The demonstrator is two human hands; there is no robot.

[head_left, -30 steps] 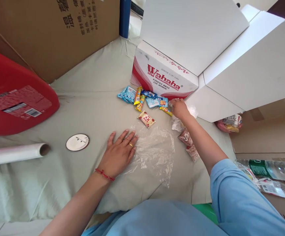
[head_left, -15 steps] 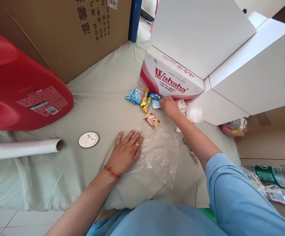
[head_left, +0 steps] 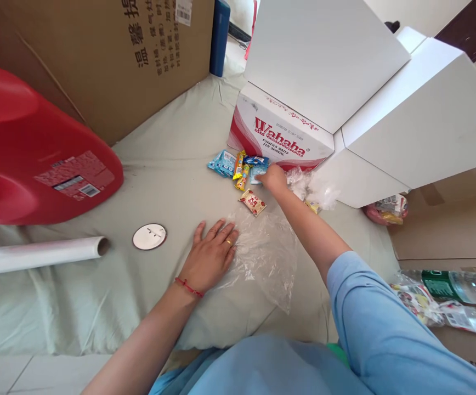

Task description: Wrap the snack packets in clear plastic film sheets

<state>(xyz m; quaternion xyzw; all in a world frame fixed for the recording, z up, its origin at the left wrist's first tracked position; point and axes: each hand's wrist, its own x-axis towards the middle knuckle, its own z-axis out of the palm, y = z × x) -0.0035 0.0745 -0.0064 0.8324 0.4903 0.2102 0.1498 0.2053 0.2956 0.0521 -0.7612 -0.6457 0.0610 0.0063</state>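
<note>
While the clear bag [head_left: 268, 263] lies flat — packets [head_left: 242, 176] sit outside.

Looks down on a surface [head_left: 172, 186] draped in pale grey-green cloth [head_left: 13, 312], creased across the top and hanging in soft folds at lower left. Shows light floor tiles [head_left: 52, 373] with thin dark joints at the lower left corner. Takes in a big brown cardboard box [head_left: 94, 82] at back left and plain white boxes [head_left: 316, 66] close together at back right. Includes a pale wall [head_left: 423, 11] at upper right, near a dark brown panel [head_left: 464, 27]. Lit softly, with faint shadows.
</note>
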